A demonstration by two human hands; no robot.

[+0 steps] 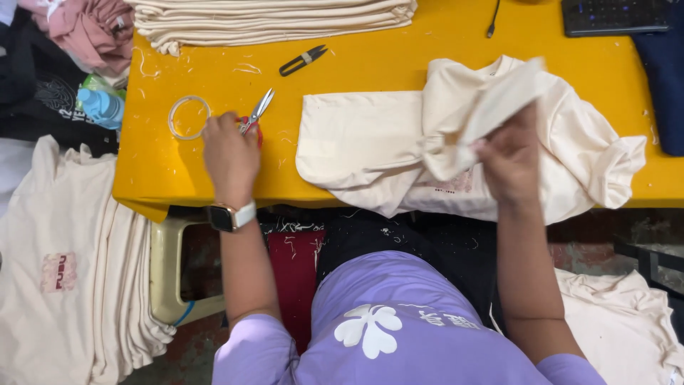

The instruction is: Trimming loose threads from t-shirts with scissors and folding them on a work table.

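My left hand (229, 155), with a watch on its wrist, rests on the yellow table (399, 64) with its fingers closed around the red handles of a small pair of scissors (258, 114); the blades point up and to the right. My right hand (510, 160) grips a fold of a cream T-shirt (356, 139) and lifts it off the table; the raised part is blurred. The rest of the shirt lies crumpled across the table's right half.
A clear tape ring (188, 117) lies just left of my left hand. Black thread snips (303, 60) lie further back. Folded cream cloth (271, 20) is stacked at the far edge. More cream shirts (64, 271) pile up at lower left. A dark keyboard (614, 16) sits at top right.
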